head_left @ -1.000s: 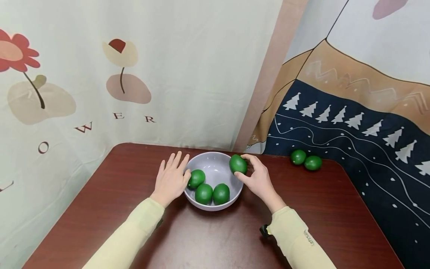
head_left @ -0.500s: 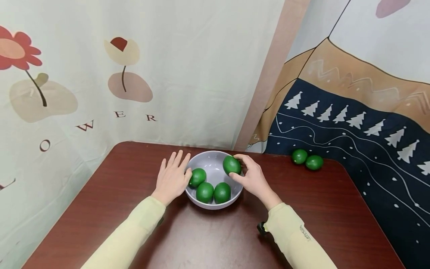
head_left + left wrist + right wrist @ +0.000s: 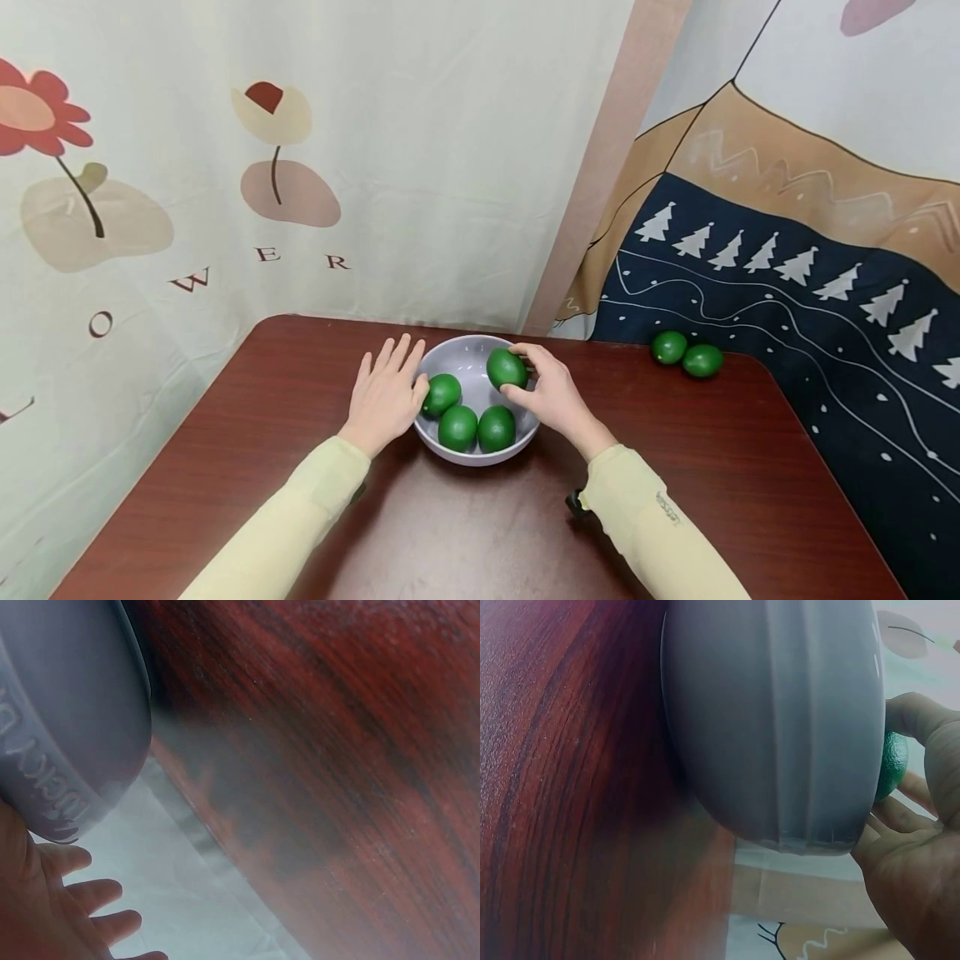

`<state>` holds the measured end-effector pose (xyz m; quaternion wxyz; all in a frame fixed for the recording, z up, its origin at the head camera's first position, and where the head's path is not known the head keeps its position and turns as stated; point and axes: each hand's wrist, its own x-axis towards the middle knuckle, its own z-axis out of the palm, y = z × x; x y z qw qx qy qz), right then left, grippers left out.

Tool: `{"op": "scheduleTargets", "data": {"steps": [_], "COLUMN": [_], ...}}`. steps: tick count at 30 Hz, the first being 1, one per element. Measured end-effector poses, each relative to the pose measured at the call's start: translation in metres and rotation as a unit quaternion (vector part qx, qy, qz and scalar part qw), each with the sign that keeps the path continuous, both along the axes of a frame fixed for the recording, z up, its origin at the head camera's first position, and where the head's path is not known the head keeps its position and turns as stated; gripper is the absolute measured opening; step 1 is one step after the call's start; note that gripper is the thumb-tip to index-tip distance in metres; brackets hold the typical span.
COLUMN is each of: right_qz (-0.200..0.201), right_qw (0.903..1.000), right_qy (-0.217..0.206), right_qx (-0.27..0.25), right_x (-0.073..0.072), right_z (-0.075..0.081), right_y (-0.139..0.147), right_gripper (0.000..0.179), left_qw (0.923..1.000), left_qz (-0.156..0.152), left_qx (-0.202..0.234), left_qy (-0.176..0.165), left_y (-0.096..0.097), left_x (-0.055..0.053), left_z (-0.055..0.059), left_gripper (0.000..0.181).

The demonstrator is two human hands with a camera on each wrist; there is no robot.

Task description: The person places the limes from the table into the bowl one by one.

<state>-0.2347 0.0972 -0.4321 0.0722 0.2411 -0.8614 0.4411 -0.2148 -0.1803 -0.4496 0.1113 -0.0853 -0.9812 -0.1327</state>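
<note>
A pale grey-lilac bowl [image 3: 478, 460] stands near the table's far edge, with raised lettering on its outer wall in the left wrist view. Three green limes, among them one lime [image 3: 457, 428] at the front, lie inside it. My right hand [image 3: 553, 393] pinches a fourth green lime [image 3: 506, 368] between thumb and fingers, over the right back part of the bowl. In the right wrist view that lime [image 3: 892, 765] is partly hidden behind the rim. My left hand [image 3: 386, 400] rests at the bowl's left rim, its fingers straight and spread and its thumb by the leftmost lime [image 3: 442, 395].
Two more limes [image 3: 686, 354] lie side by side at the table's far right corner. The dark red wooden table [image 3: 465, 533] ends against a pale printed curtain [image 3: 420, 167] and a navy cloth with white trees [image 3: 720, 275].
My right hand has moved left with its lime, from the bowl's right rim to farther in over the bowl. The left hand and the limes in the bowl stay put.
</note>
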Motion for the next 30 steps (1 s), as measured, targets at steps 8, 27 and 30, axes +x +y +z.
{"op": "scheduleTargets", "data": {"steps": [8,27,30], "right_qz": [0.007,0.014,0.016], "right_qw": [0.9995,0.9984,0.9979], "right_qy": [-0.024,-0.031,-0.039], "right_qx": [0.017,0.045,0.049], "right_x": [-0.003,-0.007,-0.007], "right_z": [0.000,0.000,0.001], "right_y": [-0.004,-0.014,-0.016], "right_gripper": [0.054,0.054,0.054], "left_qw": [1.0000,0.9999,0.9999], "left_qz": [0.000,0.003,0.003], "left_qx": [-0.002,-0.008,-0.008], "left_qy": [-0.004,-0.010,-0.011], "left_y": [0.000,0.001,0.001], "left_x": [0.000,0.000,0.000], "left_z": [0.001,0.001,0.001], "left_gripper": [0.059,0.060,0.060]}}
